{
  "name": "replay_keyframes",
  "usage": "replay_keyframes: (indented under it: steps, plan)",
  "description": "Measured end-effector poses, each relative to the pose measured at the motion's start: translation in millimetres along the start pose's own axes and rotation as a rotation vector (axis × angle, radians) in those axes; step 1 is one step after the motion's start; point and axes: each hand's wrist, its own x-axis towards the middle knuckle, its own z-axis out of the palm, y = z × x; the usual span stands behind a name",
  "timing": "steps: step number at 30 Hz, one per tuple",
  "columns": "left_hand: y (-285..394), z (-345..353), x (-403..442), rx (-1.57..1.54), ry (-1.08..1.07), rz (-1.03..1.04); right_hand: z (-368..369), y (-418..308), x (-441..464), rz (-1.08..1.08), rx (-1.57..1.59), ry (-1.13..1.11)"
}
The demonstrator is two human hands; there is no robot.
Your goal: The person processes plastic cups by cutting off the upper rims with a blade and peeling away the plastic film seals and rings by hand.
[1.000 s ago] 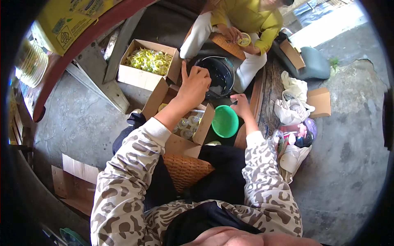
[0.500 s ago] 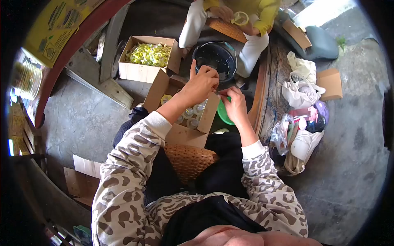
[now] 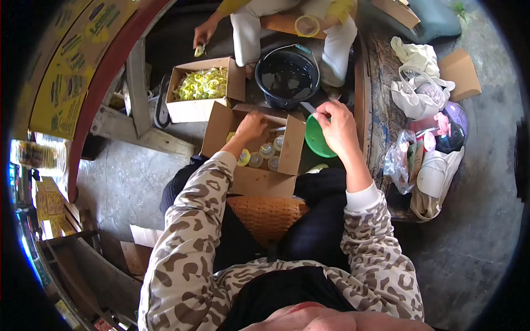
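My left hand (image 3: 251, 126) is over the far left part of an open cardboard box (image 3: 292, 146), its fingers curled and partly hidden. Whatever lies in them I cannot make out. Several clear round plastic cups (image 3: 267, 150) stand in this box, some with yellow on them. To the right, my right hand (image 3: 337, 126) is raised above a green plastic bowl (image 3: 317, 138). Its thumb and fingers pinch what looks like a small knife (image 3: 308, 107), with a short grey blade pointing left toward the black bucket (image 3: 287, 77).
Opposite me sits a person with a pale piece in one hand (image 3: 205, 34) and a yellow-rimmed clear cup (image 3: 307, 26) by the other. A carton of yellow-green peelings (image 3: 201, 84) stands far left. Bags (image 3: 422, 91) lie at right; a woven stool (image 3: 268, 218) is between my legs.
My hands have parted: the left moved down to the cup box, the right moved right with the blade showing. The other person's hand moved out over the peelings carton. The view shifted.
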Motion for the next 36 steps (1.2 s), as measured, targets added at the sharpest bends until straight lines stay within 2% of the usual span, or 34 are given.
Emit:
replay_keyframes:
  steps: [2, 10, 12, 13, 15, 16, 17, 19, 22, 23, 25, 27, 29, 31, 32, 34, 36]
  plan:
    - [-24, 19, -7, 0.018, -0.088, -0.175, -10, -3, -2, -0.027, -0.04, -0.025]
    - [-125, 103, -8, 0.266, -0.311, -0.363, -37, -9, -1, -0.001, 0.065, -0.126]
    - [-149, 132, -4, 0.267, -0.439, -0.547, -36, -11, 3, 0.01, 0.064, -0.155]
    - [-166, 148, -6, 0.261, -0.447, -0.551, -36, -13, 4, 0.019, 0.051, -0.191]
    - [-192, 182, -11, 0.565, -0.438, -0.047, -35, -12, 6, 0.044, 0.055, -0.249]
    - [-180, 183, -9, 0.548, -0.451, -0.048, -35, -10, 8, 0.057, 0.047, -0.263]
    - [-167, 180, -4, 0.367, -0.559, -0.188, -35, -9, 8, 0.054, 0.045, -0.271]
    - [-166, 197, -4, 0.177, -0.67, -0.332, -36, -6, 10, 0.06, 0.031, -0.285]
    - [-185, 225, -3, 0.552, -0.746, -0.255, -35, -4, 13, 0.062, 0.03, -0.281]
    - [-188, 226, -4, 0.497, -0.722, -0.328, -34, -3, 13, 0.041, 0.028, -0.272]
    - [-163, 193, 0, 0.327, -0.632, -0.467, -31, -6, 12, 0.059, 0.051, -0.275]
    - [-137, 156, 9, 0.256, -0.624, -0.449, -31, -7, 10, 0.076, 0.074, -0.27]
    - [-108, 105, 32, 0.269, -0.728, -0.276, -32, -6, 9, 0.075, 0.09, -0.261]
    - [-94, 53, 61, 0.052, -0.852, -0.084, -32, -3, 8, 0.069, 0.102, -0.235]
    - [-99, 23, 73, -0.17, -0.863, -0.062, -33, -3, 7, 0.068, 0.111, -0.218]
    - [-127, -19, 93, -0.33, -0.529, -0.123, -35, -5, 5, 0.084, 0.124, -0.204]
    - [-136, -72, 115, -0.047, -0.234, -0.231, -36, -5, 4, 0.08, 0.131, -0.224]
